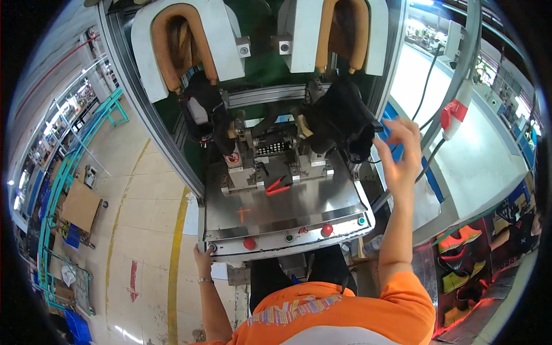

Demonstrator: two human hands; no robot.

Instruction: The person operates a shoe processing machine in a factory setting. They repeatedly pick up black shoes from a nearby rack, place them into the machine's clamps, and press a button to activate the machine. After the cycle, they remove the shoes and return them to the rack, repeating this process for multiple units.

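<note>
Right hand: the right hand [402,150] is up at the right of the middle of the frame. Its fingers are bent and spread apart, with a gap between thumb and fingers. I see nothing in it.
Black piece by the right hand: the big black piece [344,112] looks like a soft boot. It sits in the machine, right of the frame's middle, just left of the right hand. I can't tell if the fingertips touch it.
Which way it points: its long side seems to run from upper left to lower right, but the folds make it hard to be sure.
Nearer hand: the right one, by a lot. The other hand is far off at the lower left.
Left hand: the left hand [203,261] is at the corner of the panel, beside a small round button [213,248]. Its fingers are a bit bent. I can't tell if it presses or grips anything.
Other black piece: another black piece [209,109] sits in the machine, left of the upper middle.
Red tool: a red-handled tool [277,187] lies slanted on the shiny metal worktop [313,208], mid-frame.
Shoe rack: a dark rack [426,267] at the lower right has bright shoes [455,280] in it, orange and yellow-green.
Blue bin: a blue bin [77,328] is at the lower left. I can't tell what's inside.
</note>
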